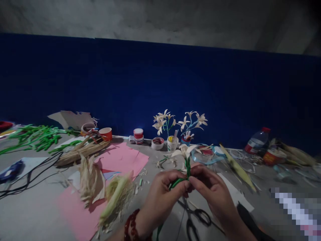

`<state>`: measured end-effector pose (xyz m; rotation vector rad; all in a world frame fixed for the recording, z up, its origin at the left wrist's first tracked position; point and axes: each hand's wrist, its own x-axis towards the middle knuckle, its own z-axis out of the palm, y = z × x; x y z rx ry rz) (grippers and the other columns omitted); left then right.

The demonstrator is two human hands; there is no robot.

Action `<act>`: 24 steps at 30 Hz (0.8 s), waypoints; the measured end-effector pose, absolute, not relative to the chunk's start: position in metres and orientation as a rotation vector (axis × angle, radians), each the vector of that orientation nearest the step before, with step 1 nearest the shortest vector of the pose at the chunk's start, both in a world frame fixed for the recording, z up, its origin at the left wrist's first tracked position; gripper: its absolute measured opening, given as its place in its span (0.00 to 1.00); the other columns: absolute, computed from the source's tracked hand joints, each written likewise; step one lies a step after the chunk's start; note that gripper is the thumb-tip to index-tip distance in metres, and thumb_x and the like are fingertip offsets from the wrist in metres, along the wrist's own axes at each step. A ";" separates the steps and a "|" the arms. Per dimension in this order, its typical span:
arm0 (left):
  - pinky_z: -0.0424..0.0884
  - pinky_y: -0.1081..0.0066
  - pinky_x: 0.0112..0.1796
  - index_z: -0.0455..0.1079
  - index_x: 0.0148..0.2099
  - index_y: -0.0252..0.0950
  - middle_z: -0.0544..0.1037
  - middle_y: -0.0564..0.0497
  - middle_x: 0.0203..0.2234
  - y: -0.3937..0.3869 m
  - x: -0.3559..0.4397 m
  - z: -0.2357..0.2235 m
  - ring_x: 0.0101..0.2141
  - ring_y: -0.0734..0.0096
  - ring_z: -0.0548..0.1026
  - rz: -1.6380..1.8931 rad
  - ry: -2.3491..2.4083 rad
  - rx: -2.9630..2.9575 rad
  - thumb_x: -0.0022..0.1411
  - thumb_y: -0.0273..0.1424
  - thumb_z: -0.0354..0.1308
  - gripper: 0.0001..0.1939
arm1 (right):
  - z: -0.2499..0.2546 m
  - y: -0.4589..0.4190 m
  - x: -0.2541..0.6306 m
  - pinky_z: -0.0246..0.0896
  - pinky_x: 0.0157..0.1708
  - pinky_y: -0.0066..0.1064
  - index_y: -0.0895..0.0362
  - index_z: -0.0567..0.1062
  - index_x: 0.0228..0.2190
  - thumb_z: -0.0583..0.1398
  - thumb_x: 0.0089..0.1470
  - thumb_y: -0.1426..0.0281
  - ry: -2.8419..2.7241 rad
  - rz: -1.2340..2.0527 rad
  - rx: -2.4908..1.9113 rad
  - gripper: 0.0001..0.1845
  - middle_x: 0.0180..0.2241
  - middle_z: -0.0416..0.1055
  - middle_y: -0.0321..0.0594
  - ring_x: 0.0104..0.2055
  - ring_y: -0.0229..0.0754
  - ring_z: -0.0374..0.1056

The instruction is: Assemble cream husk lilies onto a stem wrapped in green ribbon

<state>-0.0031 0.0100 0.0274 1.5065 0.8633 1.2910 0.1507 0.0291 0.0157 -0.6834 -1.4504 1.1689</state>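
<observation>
An artificial white flower [186,151] stands upright between my hands, its stem [187,167] covered in green. My left hand [164,192], with a dark red bead bracelet at the wrist, pinches the stem and a loop of green strip [177,183]. From the other side my right hand [210,187] is closed on the same stem, thumb and fingertips pressed together just below the bloom. The fingers hide the lower stem. Beneath my hands lie black-handled scissors [200,217], partly covered.
Flowers in a white cup [173,144] stand at the back, beside a small red-and-white tub [138,135]. To the left are pink paper [122,157], dried husks [90,180] and green stems [37,137]. A plastic bottle [258,140] and a yellowish husk [238,167] lie right.
</observation>
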 end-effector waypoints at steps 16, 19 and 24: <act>0.66 0.72 0.37 0.73 0.32 0.35 0.78 0.47 0.30 0.008 -0.008 0.015 0.34 0.66 0.75 1.379 1.080 1.908 0.63 0.25 0.54 0.08 | 0.010 0.031 0.151 0.64 0.41 0.31 0.52 0.72 0.35 0.58 0.58 0.69 -1.736 0.753 -0.902 0.03 0.35 0.70 0.37 0.40 0.42 0.69; 0.66 0.72 0.36 0.72 0.33 0.35 0.77 0.47 0.29 0.006 -0.009 0.009 0.34 0.66 0.74 1.339 1.133 1.999 0.63 0.25 0.52 0.09 | 0.007 0.030 0.151 0.63 0.42 0.32 0.53 0.71 0.37 0.58 0.58 0.66 -1.724 0.802 -0.942 0.05 0.35 0.71 0.38 0.40 0.43 0.69; 0.63 0.72 0.33 0.69 0.31 0.36 0.74 0.49 0.27 0.001 -0.011 0.006 0.31 0.68 0.72 1.275 1.158 2.062 0.64 0.26 0.51 0.09 | 0.006 0.026 0.150 0.63 0.40 0.30 0.53 0.71 0.36 0.59 0.57 0.65 -1.672 0.945 -0.947 0.05 0.34 0.70 0.36 0.39 0.41 0.69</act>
